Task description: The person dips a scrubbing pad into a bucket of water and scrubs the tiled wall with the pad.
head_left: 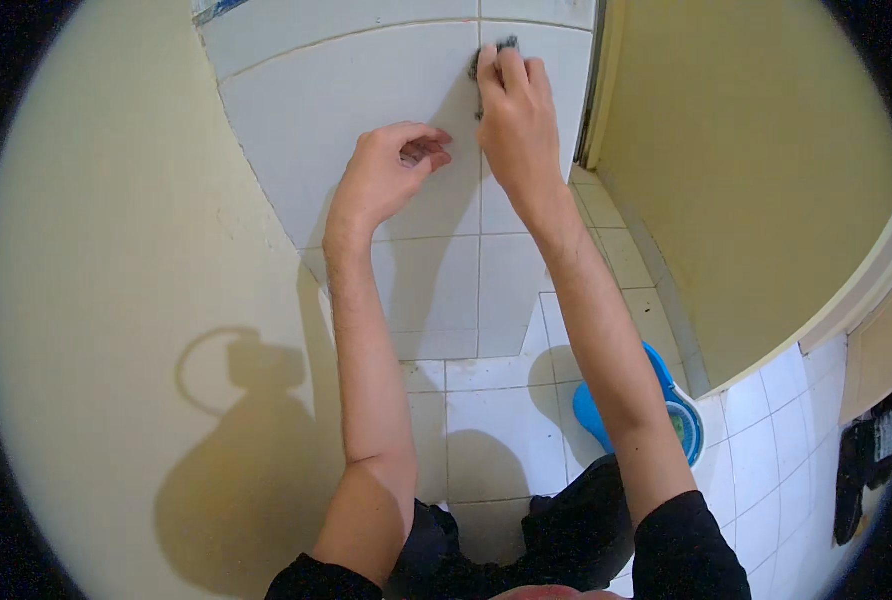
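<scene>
My right hand is closed around a dark, fuzzy scouring pad, pressing it to the white tiled wall near a vertical grout line. Most of the pad is hidden under my fingers; only its dark edges show. Lower and to the left, my left hand hovers close to the same tiles. Its fingers are loosely curved with a gap between them and the thumb, and nothing shows in it.
On the tiled floor at the right sits a blue basin with something green inside, partly behind my right forearm. Cream walls stand on both sides. A door frame borders the tiles. Dark shoes lie at far right.
</scene>
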The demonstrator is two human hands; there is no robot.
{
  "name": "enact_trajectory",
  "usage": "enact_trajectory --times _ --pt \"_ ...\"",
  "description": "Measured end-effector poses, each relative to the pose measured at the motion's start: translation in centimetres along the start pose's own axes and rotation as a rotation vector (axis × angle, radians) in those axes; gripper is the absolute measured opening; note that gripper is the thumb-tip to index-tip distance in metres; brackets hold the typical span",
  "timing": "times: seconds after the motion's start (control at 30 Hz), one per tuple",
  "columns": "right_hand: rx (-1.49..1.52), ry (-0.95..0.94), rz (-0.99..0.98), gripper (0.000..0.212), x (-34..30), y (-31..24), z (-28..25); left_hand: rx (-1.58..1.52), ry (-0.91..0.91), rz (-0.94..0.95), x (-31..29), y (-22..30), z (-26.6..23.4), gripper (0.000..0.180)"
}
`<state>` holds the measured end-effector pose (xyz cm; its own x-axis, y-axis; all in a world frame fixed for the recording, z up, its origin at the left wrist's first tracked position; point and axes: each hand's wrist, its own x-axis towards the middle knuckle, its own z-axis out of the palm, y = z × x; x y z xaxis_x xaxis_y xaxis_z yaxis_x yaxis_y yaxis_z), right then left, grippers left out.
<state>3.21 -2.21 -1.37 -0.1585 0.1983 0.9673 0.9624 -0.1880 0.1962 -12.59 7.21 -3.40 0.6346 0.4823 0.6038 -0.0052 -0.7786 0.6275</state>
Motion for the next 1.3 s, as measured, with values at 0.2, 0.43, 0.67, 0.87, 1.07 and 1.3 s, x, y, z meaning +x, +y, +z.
enact_trajectory --times 0.2,0.43,0.67,0.87,1.07,1.3 --pt "0.052 -0.053 -0.03 0.042 -6.9 -0.4 -0.2 0.023 -0.002 0.031 -1.0 2.4 -0.2 0.021" --pt "0.109 -0.015 -0.007 0.055 -2.9 1.0 0.0 0.073 0.03 0.022 -1.0 4.4 -0.4 0.022" --pt "0.115 -0.024 0.026 0.054 -5.4 0.7 -0.5 -0.055 0.03 0.052 -1.1 3.9 0.4 0.024" --pt "0.125 -0.073 0.041 0.055 -6.0 1.0 -0.7 -0.077 -0.05 0.193 -1.2 3.0 -0.7 0.028" --pt "0.071 -0.001 0.083 0.056 -4.3 1.0 -0.9 -0.114 -0.045 0.143 -1.3 4.1 0.0 0.028" --pt "0.048 -0.043 0.072 0.055 -6.2 1.5 -0.8 0.021 -0.033 0.17 -1.1 4.5 0.3 0.02"
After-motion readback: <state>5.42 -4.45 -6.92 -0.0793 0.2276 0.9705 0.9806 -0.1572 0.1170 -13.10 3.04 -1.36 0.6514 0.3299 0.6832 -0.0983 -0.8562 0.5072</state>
